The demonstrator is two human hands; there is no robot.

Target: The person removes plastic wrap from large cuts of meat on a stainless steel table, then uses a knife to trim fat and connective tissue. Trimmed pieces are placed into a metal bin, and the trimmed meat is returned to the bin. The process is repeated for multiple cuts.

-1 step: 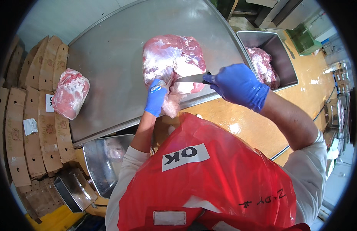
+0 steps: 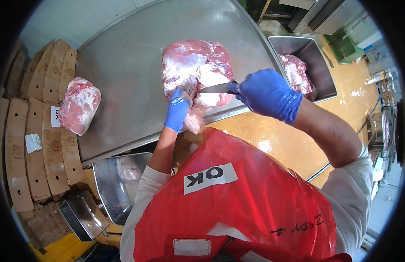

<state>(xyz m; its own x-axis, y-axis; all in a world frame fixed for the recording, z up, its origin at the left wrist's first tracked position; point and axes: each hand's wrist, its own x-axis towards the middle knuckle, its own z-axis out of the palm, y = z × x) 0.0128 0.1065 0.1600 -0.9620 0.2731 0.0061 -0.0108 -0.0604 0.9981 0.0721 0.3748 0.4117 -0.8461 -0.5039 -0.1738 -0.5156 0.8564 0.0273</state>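
Observation:
A large block of raw meat (image 2: 185, 61), red with white fat, lies on the steel table (image 2: 128, 78) in front of me. My left hand (image 2: 178, 112), in a blue glove, is closed on a pale flap of fat (image 2: 195, 119) at the meat's near edge; the flap hangs toward the table's rim. My right hand (image 2: 268, 95), also blue-gloved, grips the black handle of a knife (image 2: 214, 88). Its blade points left across the lower part of the meat, with the tip close to my left fingers. Whether the tip is inside the meat is hard to see.
Another piece of meat (image 2: 80, 107) sits at the table's left edge, by stacked cardboard boxes (image 2: 38, 144). Beyond the right edge stands a steel tub (image 2: 320, 65) with meat inside. A second steel tub (image 2: 108, 187) is below the table at left. The floor (image 2: 272, 139) looks wet.
My right hand and the knife have shifted very slightly up and to the left. My left hand and the meat look the same.

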